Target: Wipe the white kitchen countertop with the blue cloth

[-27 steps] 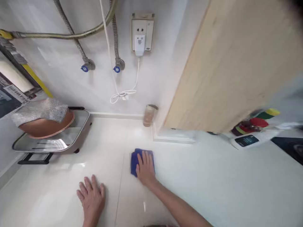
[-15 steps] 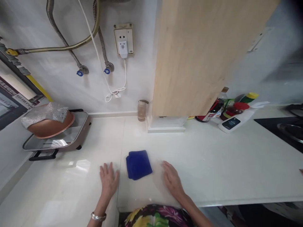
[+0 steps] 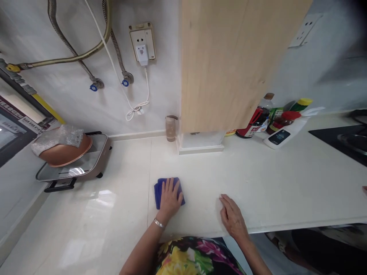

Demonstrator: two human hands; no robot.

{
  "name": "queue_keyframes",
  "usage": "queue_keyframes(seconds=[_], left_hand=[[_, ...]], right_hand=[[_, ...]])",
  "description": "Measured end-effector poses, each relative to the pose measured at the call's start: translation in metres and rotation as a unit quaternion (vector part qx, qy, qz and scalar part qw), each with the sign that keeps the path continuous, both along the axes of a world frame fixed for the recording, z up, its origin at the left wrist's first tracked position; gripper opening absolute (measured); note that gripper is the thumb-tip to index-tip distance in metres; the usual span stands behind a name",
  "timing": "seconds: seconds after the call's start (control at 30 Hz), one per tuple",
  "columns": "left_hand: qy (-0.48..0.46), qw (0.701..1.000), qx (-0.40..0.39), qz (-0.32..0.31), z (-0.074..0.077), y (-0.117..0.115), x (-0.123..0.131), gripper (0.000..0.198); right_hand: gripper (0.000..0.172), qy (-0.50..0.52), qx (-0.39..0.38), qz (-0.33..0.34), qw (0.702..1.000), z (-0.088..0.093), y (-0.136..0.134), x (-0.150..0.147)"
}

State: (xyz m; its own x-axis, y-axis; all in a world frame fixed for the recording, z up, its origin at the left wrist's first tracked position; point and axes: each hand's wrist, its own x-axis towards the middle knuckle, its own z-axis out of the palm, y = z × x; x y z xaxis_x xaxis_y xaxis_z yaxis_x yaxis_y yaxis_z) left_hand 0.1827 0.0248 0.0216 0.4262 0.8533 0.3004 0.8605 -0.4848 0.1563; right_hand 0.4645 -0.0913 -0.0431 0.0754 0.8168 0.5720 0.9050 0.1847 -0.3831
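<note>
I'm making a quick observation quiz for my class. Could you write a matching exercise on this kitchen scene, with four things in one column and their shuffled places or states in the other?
Things
1. cloth
2. right hand
3. pan
4. plug

Places or states
A. pushed into the wall socket
B. partly covered by a silvery sheet
C. beneath the left hand
D. to the right of the blue thing, apart from it

Pairs: 1-C, 2-D, 3-B, 4-A
</note>
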Motion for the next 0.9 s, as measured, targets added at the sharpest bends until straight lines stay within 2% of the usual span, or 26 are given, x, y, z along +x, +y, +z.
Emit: queue_keyframes(seconds=[0.2,0.3,0.37,0.43,0.53,0.63,0.73,0.9], left_hand=[[0.068,0.995,-0.002,-0.068,0.008,-0.066,-0.082,0.060],[0.100,0.992,-0.003,-0.071,0.010,-0.095,-0.124,0.065],[0.115,0.991,-0.007,-0.065,0.011,-0.106,-0.141,0.066],[0.121,0.991,-0.015,-0.057,0.011,-0.107,-0.147,0.067],[0.106,0.993,-0.025,-0.055,0.012,-0.092,-0.142,0.066],[0.076,0.995,-0.043,-0.054,0.012,-0.061,-0.133,0.062],[0.058,0.995,-0.071,-0.034,0.013,-0.018,-0.127,0.057],[0.047,0.996,-0.079,-0.008,0.014,0.067,-0.120,0.054]], right_hand=[[0.048,-0.005,-0.019,0.001,1.000,0.004,-0.004,0.002],[0.048,-0.007,-0.026,-0.005,1.000,0.005,-0.005,0.002],[0.049,-0.011,-0.033,-0.010,0.999,0.004,-0.005,0.002],[0.049,-0.016,-0.041,-0.017,0.999,0.004,-0.005,0.002],[0.050,-0.023,-0.052,-0.020,0.998,0.006,-0.005,0.002],[0.052,-0.025,-0.055,-0.014,0.998,0.009,-0.005,0.002],[0.053,-0.025,-0.057,-0.015,0.998,0.012,-0.006,0.000],[0.051,-0.009,-0.074,-0.027,0.997,0.017,-0.007,-0.003]])
